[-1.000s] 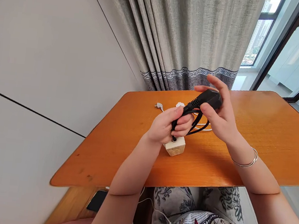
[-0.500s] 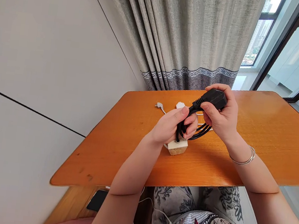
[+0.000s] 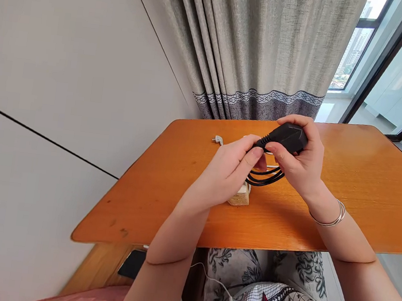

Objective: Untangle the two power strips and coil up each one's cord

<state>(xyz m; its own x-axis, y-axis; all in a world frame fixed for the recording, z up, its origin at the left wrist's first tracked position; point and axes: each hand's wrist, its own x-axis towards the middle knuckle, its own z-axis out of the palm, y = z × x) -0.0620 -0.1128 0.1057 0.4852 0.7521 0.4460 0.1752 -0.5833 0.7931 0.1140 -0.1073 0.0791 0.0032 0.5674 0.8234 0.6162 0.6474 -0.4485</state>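
A black power cable hangs in loops between my hands, above the table. My right hand is closed around its bulky black plug end, thumb in front and fingers behind. With thumb and fingers, my left hand grips the cable just by the ribbed neck of that end. Below and behind my left hand, a white power strip stands on the table, mostly covered. Farther back lies a white plug on its cord.
The wooden table spans the space before me. Beyond it hangs a grey curtain, with a pale wall to the left. A dark phone lies below the table's left front edge, and a thin white cord crosses my lap.
My left hand has slid up the cable to the ribbed neck and turned over, covering more of the power strip. My right hand keeps its hold. The view has shifted slightly.
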